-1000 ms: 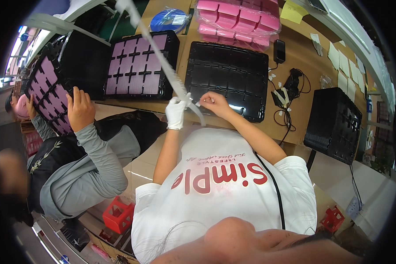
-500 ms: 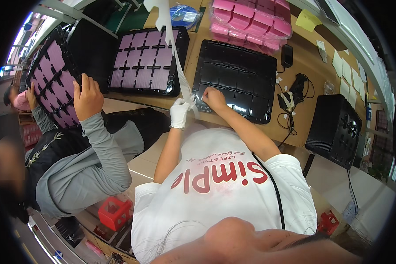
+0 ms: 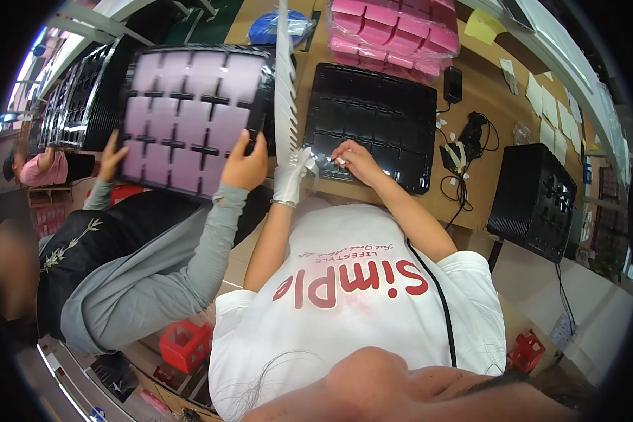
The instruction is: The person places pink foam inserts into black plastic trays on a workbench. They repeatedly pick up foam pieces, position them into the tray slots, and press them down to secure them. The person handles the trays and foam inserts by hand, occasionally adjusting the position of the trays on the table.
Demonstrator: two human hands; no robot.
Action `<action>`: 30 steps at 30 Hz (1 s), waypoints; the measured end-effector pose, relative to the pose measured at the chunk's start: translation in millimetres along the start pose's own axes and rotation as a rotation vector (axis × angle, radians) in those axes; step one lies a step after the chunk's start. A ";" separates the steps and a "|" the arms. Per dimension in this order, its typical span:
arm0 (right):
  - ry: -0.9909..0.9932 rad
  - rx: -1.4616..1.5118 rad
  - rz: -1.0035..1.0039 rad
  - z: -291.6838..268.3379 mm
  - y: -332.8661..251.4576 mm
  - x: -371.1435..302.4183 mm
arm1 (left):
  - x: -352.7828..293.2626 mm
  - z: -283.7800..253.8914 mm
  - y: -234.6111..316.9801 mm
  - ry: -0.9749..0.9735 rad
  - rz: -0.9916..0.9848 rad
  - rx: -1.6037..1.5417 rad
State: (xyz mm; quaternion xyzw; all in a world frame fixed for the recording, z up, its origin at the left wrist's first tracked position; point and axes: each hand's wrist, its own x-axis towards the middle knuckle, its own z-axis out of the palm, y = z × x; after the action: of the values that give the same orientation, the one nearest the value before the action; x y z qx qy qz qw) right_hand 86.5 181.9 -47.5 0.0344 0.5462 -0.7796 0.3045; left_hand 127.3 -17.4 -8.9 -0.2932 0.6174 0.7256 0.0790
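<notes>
My left hand (image 3: 290, 184), in a white glove, is closed on the lower end of a long white strip (image 3: 284, 91) with a notched edge. The strip runs up and away from it, past the top of the picture. Bare, my right hand (image 3: 362, 163) is over the near edge of a black moulded plastic tray (image 3: 373, 116). Its fingers are pinched around a small white piece (image 3: 342, 163), too small to make out fully. The tray lies on the brown table, its shallow compartments divided by raised lines.
At my left a co-worker holds a black tray with pinkish-purple squares (image 3: 183, 119). Pink trays in clear wrap (image 3: 394, 35) and a blue coil (image 3: 278, 28) lie at the back. Cables (image 3: 464, 176) and a stack of black trays (image 3: 534, 200) are to the right.
My right hand has opened from a fist into a pinch and shifted slightly right, showing a white piece. The co-worker's tray has swung right, toward my left hand, covering the other purple-squared tray's place.
</notes>
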 end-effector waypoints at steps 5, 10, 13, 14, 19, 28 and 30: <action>0.081 -0.247 0.059 29.7 -26.0 -33.4 | -21.2 36.7 5.6 -0.052 -0.003 -0.137; 0.290 -0.586 -0.355 22.2 -18.6 -47.5 | -30.1 53.5 2.4 -0.126 -0.057 -0.021; 0.247 -0.740 -0.582 6.9 -16.3 -62.1 | -29.4 59.6 -5.9 -0.175 -0.052 -0.023; 0.212 -0.699 -0.543 5.2 -20.9 -73.5 | -30.4 61.3 -8.2 -0.162 -0.042 -0.025; 0.412 -0.633 -0.174 -95.1 -26.3 -122.6 | -38.1 66.2 0.8 -0.101 -0.017 0.055; 0.666 -1.133 -0.259 -129.4 -12.5 -134.1 | -42.3 67.0 -3.7 -0.117 0.022 0.146; 0.684 -1.138 -0.214 -130.8 -12.0 -132.1 | -39.9 66.2 -4.3 -0.137 0.022 0.163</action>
State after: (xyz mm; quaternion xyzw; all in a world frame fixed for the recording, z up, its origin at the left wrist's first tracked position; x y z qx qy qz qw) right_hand 151.1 356.4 -38.9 0.0594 0.9380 -0.3414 0.0062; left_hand 140.2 55.9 12.6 -0.2288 0.6705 0.6923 0.1368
